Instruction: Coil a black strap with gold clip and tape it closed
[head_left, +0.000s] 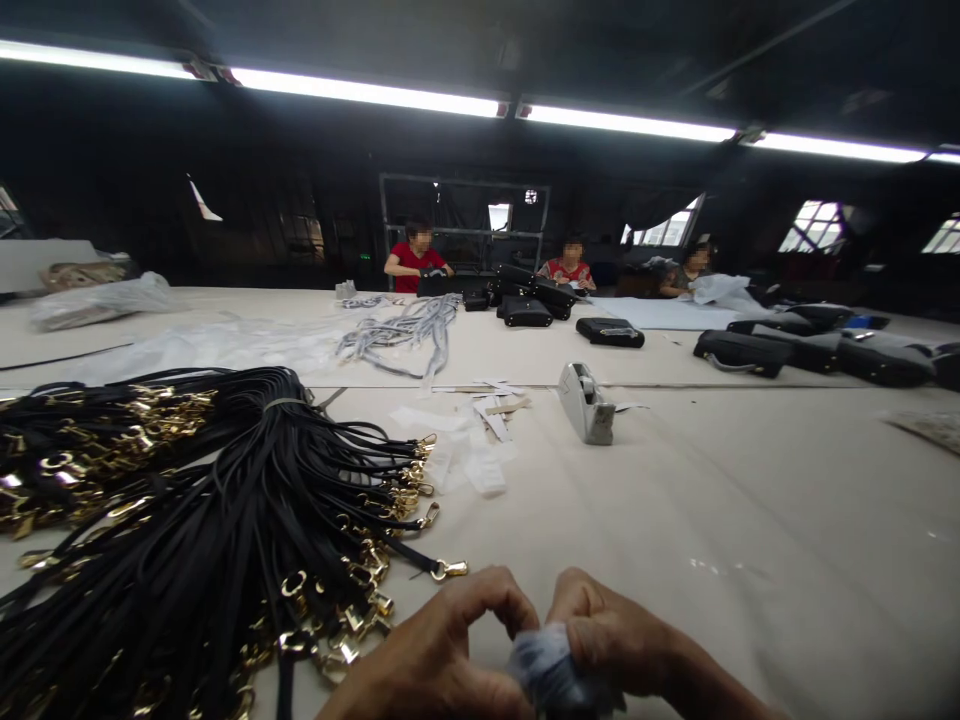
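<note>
At the bottom middle, my left hand (pixel 450 650) and my right hand (pixel 619 635) are both closed on a small dark bundle in thin translucent wrapping (pixel 551 662). My right thumb and fingers pinch its upper right side, while the left fingers curl around its left side. What lies inside the wrapping is not clear, and its lower end runs toward the frame's edge. Just left of my left hand spreads a big heap of black bag straps (pixel 247 490) with gold snap hooks, one bunch bound near its top. A single gold hook (pixel 450 569) lies close to my left knuckles.
A grey tape dispenser (pixel 586 405) stands ahead, with paper scraps (pixel 495 408) and clear film pieces (pixel 484 470) to its left. Farther off are grey-wrapped straps (pixel 405 335), black bags (pixel 525 310) and more bags (pixel 742 352). Several people (pixel 415 260) sit across the table (pixel 712 480).
</note>
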